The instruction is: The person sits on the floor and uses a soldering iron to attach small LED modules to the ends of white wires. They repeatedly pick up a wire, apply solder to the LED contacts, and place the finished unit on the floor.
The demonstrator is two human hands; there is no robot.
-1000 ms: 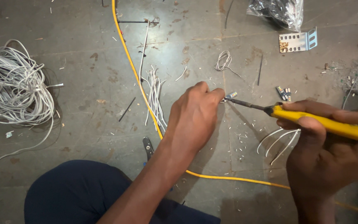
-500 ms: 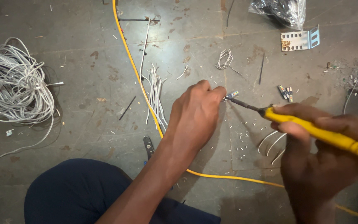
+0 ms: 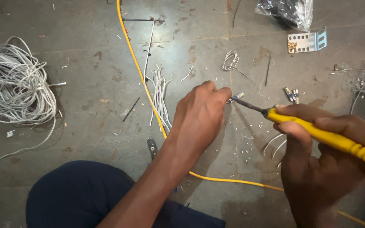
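My left hand (image 3: 199,116) is closed around a small metal-tipped piece (image 3: 236,97) that pokes out past its fingertips. My right hand (image 3: 326,164) grips a tool with a yellow handle (image 3: 330,137); its thin dark metal tip (image 3: 250,105) touches the small piece. Both hands hover low over a grey concrete floor (image 3: 89,71). What the left hand hides inside its fist cannot be seen.
A yellow cable (image 3: 142,76) runs down the floor and under my left arm. A coil of white wire (image 3: 13,82) lies at left, cut white wire bits (image 3: 159,97) in the middle, a perforated metal bracket (image 3: 307,42) and plastic bag (image 3: 290,10) at top right. My dark-clad knee (image 3: 77,196) is below.
My right hand and the yellow tool have shifted slightly down and left, tilting the handle more steeply. The tip stays on the small piece; the left hand has barely moved.
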